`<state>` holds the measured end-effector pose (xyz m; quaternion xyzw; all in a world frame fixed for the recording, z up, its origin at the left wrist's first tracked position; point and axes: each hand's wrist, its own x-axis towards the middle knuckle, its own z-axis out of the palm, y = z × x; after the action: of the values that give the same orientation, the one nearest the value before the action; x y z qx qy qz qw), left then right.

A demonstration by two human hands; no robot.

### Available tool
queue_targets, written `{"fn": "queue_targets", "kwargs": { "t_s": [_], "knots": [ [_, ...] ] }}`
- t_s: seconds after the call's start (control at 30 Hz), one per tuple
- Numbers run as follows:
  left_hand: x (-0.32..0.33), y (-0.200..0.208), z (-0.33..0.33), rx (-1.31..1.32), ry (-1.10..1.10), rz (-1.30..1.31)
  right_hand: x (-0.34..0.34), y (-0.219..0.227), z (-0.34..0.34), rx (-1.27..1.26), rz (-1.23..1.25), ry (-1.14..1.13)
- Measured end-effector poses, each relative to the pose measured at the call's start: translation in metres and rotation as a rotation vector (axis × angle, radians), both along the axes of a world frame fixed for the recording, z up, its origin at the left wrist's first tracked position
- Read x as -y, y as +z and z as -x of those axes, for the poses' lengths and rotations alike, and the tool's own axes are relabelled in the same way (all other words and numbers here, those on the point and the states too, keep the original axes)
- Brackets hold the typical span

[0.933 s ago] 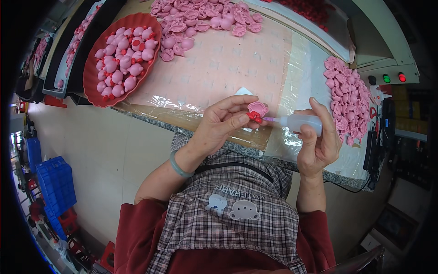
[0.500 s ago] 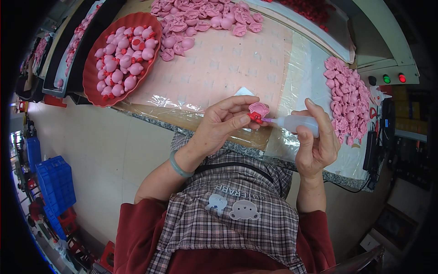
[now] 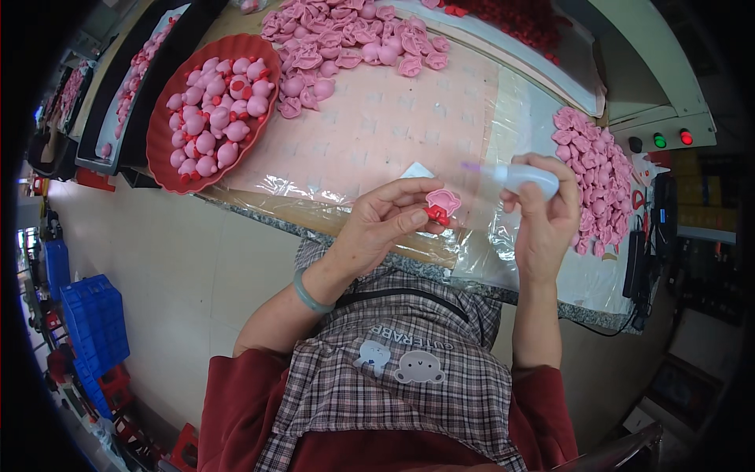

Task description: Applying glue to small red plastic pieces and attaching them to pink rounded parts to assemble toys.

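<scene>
Between thumb and fingers, my left hand (image 3: 389, 216) pinches a small red plastic piece (image 3: 437, 215) together with a pink hollow shell part (image 3: 443, 200). My right hand (image 3: 550, 200) is closed around a translucent white squeeze bottle (image 3: 532, 180). The bottle's thin purple tip (image 3: 472, 167) points left, blurred by motion, and is up and away from the pink part. A small white card (image 3: 417, 170) lies on the table just beyond my left fingers, partly covered by them.
At the left stands a red fluted bowl (image 3: 157, 149) of round pink and red pieces. Pink shell parts (image 3: 346, 31) are heaped at the back, and another pile (image 3: 594, 181) lies at the right. Beside that rises a machine housing (image 3: 668, 118) with lit buttons. A blue crate (image 3: 94, 318) sits on the floor.
My right hand has lifted the squeeze bottle up and away, so its tip no longer meets the red piece. My left hand stays nearly in place, holding the pieces.
</scene>
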<state>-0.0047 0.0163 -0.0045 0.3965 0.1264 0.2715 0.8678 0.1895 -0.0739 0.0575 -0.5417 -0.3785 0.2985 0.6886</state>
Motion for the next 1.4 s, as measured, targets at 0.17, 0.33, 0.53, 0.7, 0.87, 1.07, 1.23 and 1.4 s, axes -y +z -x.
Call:
{"fn": "queue_targets", "kwargs": {
  "t_s": [0.17, 0.33, 0.53, 0.7, 0.87, 1.07, 1.23, 1.4],
  "knots": [
    [0.002, 0.003, -0.002, -0.008, -0.012, 0.023, -0.036, -0.025, -0.016, 0.198, 0.085, 0.02],
    [0.004, 0.005, -0.002, 0.006, -0.033, 0.038, -0.078, -0.045, -0.007, 0.394, 0.175, 0.147],
    [0.004, 0.005, 0.001, -0.032, -0.024, 0.013, -0.095, -0.044, 0.005, 0.347, 0.189, 0.197],
    [0.003, 0.003, 0.0, -0.008, -0.032, 0.035, -0.076, -0.026, -0.024, 0.456, 0.123, 0.101],
    [0.002, 0.002, -0.003, 0.012, -0.04, 0.032, -0.037, -0.014, -0.111, 1.326, 0.282, -0.298],
    [0.003, 0.001, -0.002, -0.013, -0.042, 0.016, -0.024, -0.024, -0.146, 1.575, 0.582, -0.404],
    [0.003, -0.003, -0.001, -0.013, -0.044, 0.006, -0.029, -0.027, -0.15, 1.557, 0.564, -0.38],
    [0.003, -0.004, 0.0, -0.012, -0.044, 0.016, -0.028, -0.011, -0.135, 1.412, 0.404, -0.21]
  ]
}}
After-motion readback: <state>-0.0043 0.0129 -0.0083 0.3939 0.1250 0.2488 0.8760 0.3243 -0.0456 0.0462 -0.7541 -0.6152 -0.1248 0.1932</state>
